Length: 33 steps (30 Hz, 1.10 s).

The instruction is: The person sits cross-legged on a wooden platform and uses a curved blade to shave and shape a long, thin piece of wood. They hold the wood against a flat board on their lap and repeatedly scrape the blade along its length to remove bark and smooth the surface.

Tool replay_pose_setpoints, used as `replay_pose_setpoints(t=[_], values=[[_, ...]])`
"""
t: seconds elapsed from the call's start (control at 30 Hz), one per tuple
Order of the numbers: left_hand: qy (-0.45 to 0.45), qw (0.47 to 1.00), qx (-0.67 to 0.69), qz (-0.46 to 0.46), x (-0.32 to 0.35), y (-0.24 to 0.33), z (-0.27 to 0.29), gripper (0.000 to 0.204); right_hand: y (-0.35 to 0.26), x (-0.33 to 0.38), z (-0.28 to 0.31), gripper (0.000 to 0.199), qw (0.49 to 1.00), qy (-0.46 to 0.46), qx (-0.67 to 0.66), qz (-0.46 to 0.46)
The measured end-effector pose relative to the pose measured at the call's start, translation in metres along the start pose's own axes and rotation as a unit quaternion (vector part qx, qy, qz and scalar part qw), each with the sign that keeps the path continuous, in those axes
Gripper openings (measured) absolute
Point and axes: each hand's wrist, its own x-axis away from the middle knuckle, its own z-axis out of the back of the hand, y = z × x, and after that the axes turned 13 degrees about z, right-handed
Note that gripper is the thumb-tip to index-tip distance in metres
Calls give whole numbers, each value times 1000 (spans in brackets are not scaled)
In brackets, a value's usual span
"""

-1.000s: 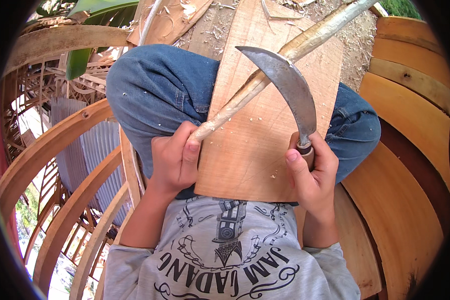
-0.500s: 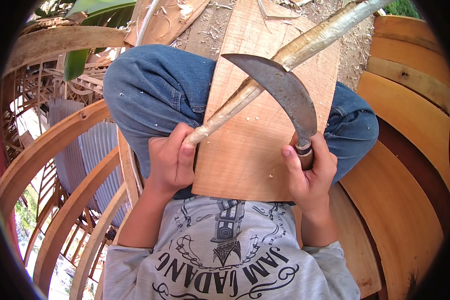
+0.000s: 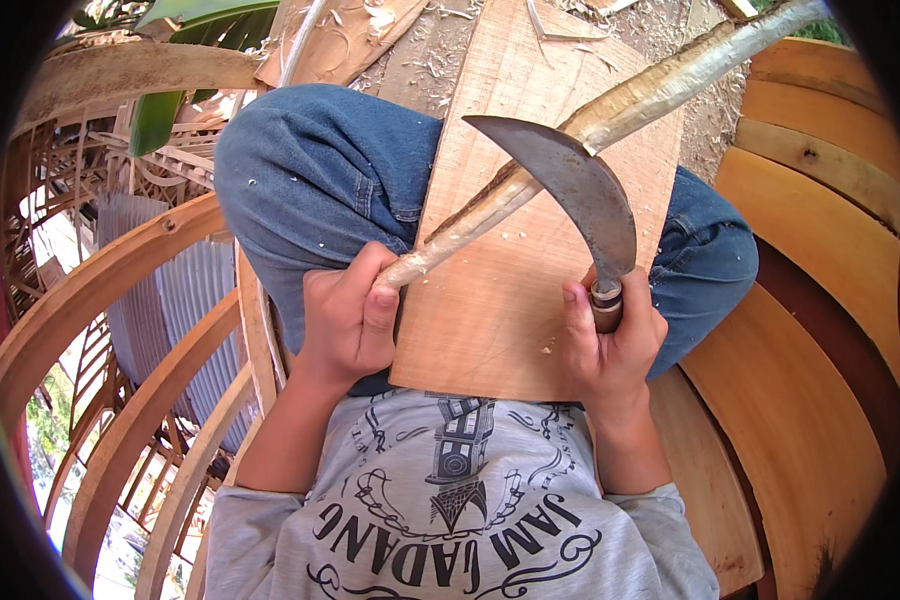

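Note:
My left hand [image 3: 352, 315] is closed round the near end of a partly peeled wooden stick [image 3: 660, 88], which slants up to the far right. In my right hand [image 3: 615, 340] is the short wooden handle of a sickle [image 3: 605, 210], gripped in a fist with the thumb along it. The curved dark blade lies across the stick near its middle and hides part of it, its tip pointing left. Beneath both, a broad flat wooden board [image 3: 480, 340] rests over my lap between my knees, with a few small chips on it.
Wood shavings [image 3: 715, 110] litter the ground beyond the board. Curved wooden rails [image 3: 120, 270] and corrugated sheeting [image 3: 195, 300] stand on the left. Wide planks [image 3: 800, 400] curve round the right side. A shaving-covered wood slab [image 3: 340, 40] and green leaves [image 3: 195, 15] are at the back left.
The sickle blade has shifted slightly right and nearer along with the stick. My left hand has moved a little to the right, keeping its grip; my right hand has barely moved.

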Motion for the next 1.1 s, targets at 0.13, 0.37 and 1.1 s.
replay_pose_setpoints(t=[0.13,0.37,1.1], values=[[-2,1000,-9,-12,2,-5,1,52,2,4,-4,23,1000,18,10,19],[-1,1000,-5,-12,0,-2,1,52,1,5,-6,24,999,30,18,25],[-17,999,-28,11,0,0,2,46,1,-11,-2,21,996,-81,-38,-9]])
